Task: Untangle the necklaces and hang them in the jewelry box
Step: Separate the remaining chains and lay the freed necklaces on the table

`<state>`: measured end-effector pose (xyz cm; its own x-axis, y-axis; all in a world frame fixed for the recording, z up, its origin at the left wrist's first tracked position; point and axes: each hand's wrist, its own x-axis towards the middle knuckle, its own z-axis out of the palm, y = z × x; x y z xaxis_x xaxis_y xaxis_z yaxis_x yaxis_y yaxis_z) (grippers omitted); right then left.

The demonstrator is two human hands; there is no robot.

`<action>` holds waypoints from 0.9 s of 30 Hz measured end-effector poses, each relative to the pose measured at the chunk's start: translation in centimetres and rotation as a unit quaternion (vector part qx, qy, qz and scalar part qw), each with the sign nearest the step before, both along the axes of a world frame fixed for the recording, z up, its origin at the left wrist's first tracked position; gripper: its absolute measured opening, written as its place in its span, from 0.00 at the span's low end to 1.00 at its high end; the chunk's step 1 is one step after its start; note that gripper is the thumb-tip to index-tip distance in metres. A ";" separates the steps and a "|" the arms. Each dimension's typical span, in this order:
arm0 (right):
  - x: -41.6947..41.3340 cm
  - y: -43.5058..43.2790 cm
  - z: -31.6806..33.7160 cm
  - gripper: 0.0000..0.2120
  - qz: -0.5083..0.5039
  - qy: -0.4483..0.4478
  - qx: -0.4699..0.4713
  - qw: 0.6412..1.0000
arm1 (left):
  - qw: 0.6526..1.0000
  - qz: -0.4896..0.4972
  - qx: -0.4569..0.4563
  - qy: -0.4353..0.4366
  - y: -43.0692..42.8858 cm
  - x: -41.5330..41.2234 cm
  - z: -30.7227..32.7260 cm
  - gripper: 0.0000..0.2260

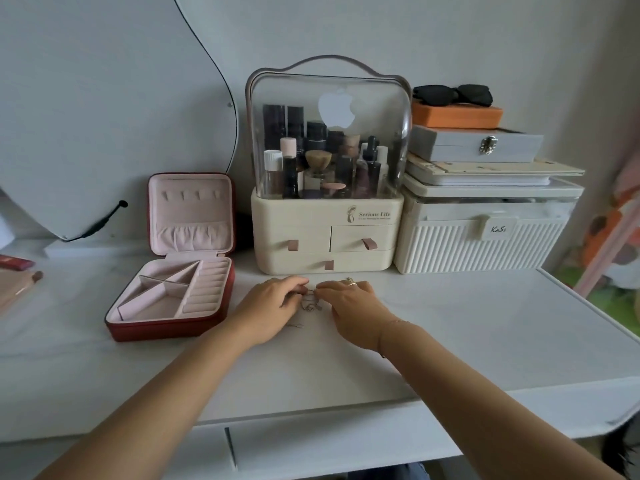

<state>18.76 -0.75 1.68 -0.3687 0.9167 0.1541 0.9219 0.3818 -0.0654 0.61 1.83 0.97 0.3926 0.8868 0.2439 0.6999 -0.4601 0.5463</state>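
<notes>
- The white tabletop runs across the view under a pale grey wall, with a curved-edged mirror leaning at the far left.
- A cream plastic cosmetics organiser with a clear domed lid and three small drawers stands at the back, directly beyond the hands.
- To its right stands a white ribbed storage box, stacked with a grey latched case, an orange box and black sunglasses.
- The dark red square jewelry box lies open left of the hands, its pink-lined lid upright and the hooks inside it bare.
- The left hand rests palm down on the tabletop, its grip closed, fingertips pinching the chains.
- The right hand, wearing a ring, lies palm down just beside it, its grip likewise pinching the chains.
- The tangled thin metal necklaces lie on the tabletop between the two hands, near the organiser's lowest drawer and apart from the jewelry box.
</notes>
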 end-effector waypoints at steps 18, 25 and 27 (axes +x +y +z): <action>0.2 -13.4 -3.7 0.20 -0.093 0.081 0.180 0.976 | 0.990 -0.014 -0.017 0.137 0.6 1.7 1.0 0.18; -0.1 -15.4 -5.8 0.20 -0.156 0.133 0.273 0.940 | 0.986 0.011 0.013 0.163 1.2 2.7 0.1 0.19; -0.1 -15.6 -6.3 0.22 -0.163 0.142 0.287 0.933 | 0.984 0.018 0.022 0.174 1.3 2.9 -0.1 0.20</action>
<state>18.67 -16.35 -4.60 0.0453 0.7101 0.7027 0.9718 0.1316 -0.1956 3.49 3.15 0.82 0.4274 0.8932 0.1399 0.8573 -0.4495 0.2509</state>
